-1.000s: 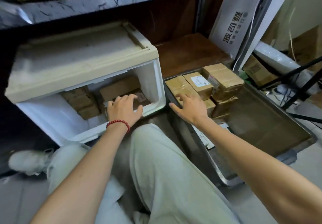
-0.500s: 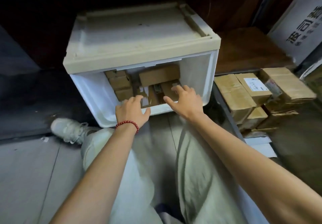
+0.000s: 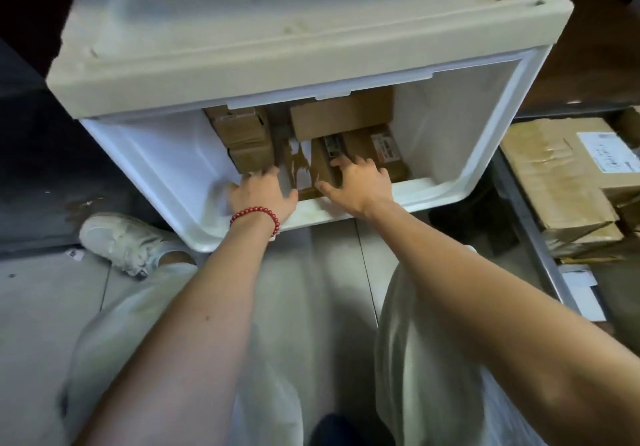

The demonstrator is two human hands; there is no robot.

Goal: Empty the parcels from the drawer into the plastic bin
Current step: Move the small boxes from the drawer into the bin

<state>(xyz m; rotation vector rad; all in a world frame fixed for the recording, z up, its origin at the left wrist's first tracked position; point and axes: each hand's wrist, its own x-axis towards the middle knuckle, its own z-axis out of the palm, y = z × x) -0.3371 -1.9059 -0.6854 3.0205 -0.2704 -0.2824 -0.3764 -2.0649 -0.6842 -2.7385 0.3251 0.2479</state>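
Counts around the open drawer

One white drawer point(image 3: 166, 154) holds about five brown parcels point(image 3: 341, 121), though the stack at the back is hard to separate. Two hands point(image 3: 263, 192) reach in, one red bracelet point(image 3: 254, 215), one white shoe point(image 3: 121, 241), several parcels at right.

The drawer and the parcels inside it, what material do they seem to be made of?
The drawer looks like white, semi-translucent moulded plastic: smooth walls, rounded corners, soft sheen. The parcels look like matte brown corrugated cardboard: folded edges, shiny tape strips, and a printed label on one.
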